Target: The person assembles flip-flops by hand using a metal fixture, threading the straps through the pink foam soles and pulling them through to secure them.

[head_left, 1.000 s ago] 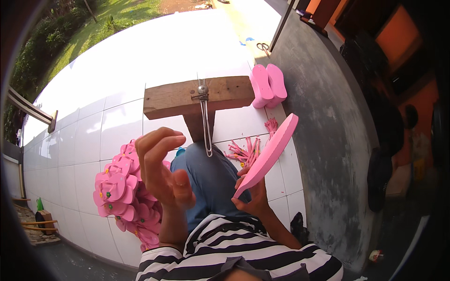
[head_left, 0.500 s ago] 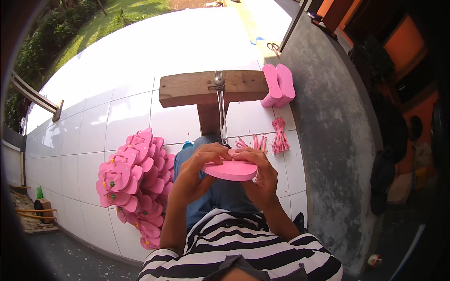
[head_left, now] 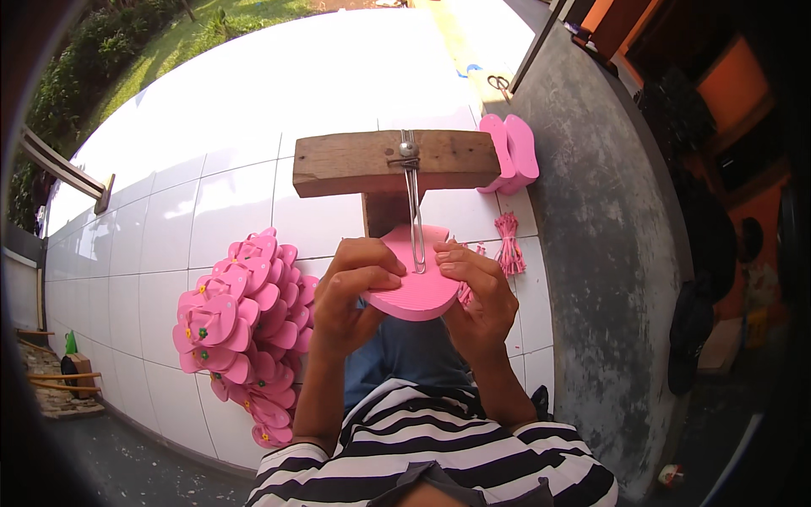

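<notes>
A pink foam flip-flop sole (head_left: pixel 407 297) is gripped between my two hands above my lap. My left hand (head_left: pixel 348 283) pinches its left edge, fingertips on the upper face. On the opposite edge, my right hand (head_left: pixel 480 291) holds it the same way. A thin metal rod (head_left: pixel 416 220), doubled into a narrow loop, reaches down from a T-shaped wooden stand (head_left: pixel 346 162) and ends over the sole's face between my fingertips. Whether the rod's tip only touches the sole or enters a hole cannot be made out.
Finished pink flip-flops (head_left: pixel 241 325) lie heaped at my left on white tiles. To the right are a bundle of pink straps (head_left: pixel 508 245), loose straps partly behind my right hand, and standing pink soles (head_left: pixel 513 152). Scissors (head_left: pixel 498 83) lie farther off beside a grey ledge (head_left: pixel 583 253).
Both hands have raised the sole slightly and tipped it, so more of its upper face shows. The rod's end now lies over the sole rather than at its far edge.
</notes>
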Tool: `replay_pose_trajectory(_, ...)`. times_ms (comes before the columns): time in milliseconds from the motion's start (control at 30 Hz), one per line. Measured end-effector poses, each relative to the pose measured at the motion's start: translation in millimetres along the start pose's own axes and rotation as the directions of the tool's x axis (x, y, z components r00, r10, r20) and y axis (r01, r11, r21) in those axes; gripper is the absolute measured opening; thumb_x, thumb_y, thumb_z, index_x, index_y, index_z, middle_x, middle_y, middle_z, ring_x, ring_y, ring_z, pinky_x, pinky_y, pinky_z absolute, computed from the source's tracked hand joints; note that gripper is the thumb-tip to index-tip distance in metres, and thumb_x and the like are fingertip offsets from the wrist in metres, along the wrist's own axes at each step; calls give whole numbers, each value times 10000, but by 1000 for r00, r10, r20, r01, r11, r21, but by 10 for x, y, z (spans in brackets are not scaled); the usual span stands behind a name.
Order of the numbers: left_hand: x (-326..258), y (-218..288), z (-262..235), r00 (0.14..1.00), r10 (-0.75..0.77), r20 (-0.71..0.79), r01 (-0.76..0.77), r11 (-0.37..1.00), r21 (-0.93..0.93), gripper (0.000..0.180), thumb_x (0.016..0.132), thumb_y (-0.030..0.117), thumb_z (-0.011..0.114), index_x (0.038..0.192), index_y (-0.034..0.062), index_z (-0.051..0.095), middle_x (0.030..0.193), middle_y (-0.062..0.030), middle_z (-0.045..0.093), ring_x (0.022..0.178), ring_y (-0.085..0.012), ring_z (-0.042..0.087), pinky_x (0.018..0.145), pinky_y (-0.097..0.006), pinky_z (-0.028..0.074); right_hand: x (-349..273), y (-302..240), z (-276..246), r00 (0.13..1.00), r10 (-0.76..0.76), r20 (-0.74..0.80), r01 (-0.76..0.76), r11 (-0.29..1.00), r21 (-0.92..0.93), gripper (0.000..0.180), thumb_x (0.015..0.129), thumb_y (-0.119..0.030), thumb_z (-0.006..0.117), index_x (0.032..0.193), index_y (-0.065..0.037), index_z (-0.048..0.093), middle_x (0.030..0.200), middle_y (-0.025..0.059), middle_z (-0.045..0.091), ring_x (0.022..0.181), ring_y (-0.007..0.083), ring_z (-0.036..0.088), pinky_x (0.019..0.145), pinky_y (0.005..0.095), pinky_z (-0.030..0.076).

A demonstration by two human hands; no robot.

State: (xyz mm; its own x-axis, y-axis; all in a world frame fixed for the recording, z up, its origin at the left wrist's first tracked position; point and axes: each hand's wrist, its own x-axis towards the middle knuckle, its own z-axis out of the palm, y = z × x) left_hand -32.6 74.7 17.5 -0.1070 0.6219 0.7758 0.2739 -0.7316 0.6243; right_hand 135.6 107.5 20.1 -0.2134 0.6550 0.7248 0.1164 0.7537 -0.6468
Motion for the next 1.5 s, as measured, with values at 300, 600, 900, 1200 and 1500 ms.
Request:
replay_pose_trajectory(300, 48, 5, -18, 1000, -4, 27, 4, 1000, -5, 343, 767, -15, 753, 1049, 54, 571, 993, -135, 639, 898, -259, 624, 768, -344, 518, 0, 22, 19, 998, 38, -47, -36, 998, 43, 314, 802, -23, 771, 1082, -42, 632, 1093, 122, 666, 1060, 297, 674, 920, 389, 553)
replay_pose_trajectory(600, 202, 321, 50, 926, -363, -100, 366, 931, 7, 372, 831, 39, 745, 1145, 28, 545, 1044, -105, 581, 950, -198, 595, 825, -327, 506, 85, -217, 27, 974, 216, -65, -221, 972, -85, 345, 787, -57, 810, 1098, -18, 665, 1030, 95, 619, 950, 170, 622, 721, 275, 549)
replay_pose_trajectory(900, 455, -31, 145, 943, -200, -265, 316, 784, 535, 435, 766, 183, 836, 1133, 96, 619, 1397, -145, 472, 1342, -309, 361, 1038, -424, 328, 307, 167, 256, 945, 285, -158, -296, 954, -50, 396, 821, -79, 785, 1182, -49, 625, 1061, 73, 584, 870, 147, 589, 601, 251, 532)
replay_pose_trajectory(1200, 730, -200, -91, 989, -110, -98, 142, 541, 829, 580, 724, 404, 834, 1174, 109, 618, 1356, -71, 544, 1200, -273, 544, 970, -460, 435, 351, 603, 422, 923, 257, -285, -280, 959, -44, 373, 804, -142, 814, 1040, -42, 543, 890, 39, 488, 739, 112, 482, 553, 249, 410)
replay_pose_trajectory(1500, 1206, -283, -245, 905, -358, 231, -12, 520, 854, 538, 878, 590, 572, 1066, 101, 700, 929, -102, 699, 881, -309, 653, 796, -424, 469, -203, 3318, -295, 686, 409, -602, -618, 764, -186, 253, 958, -246, 629, 1029, -7, 589, 994, 89, 641, 899, 195, 613, 821, 327, 490)
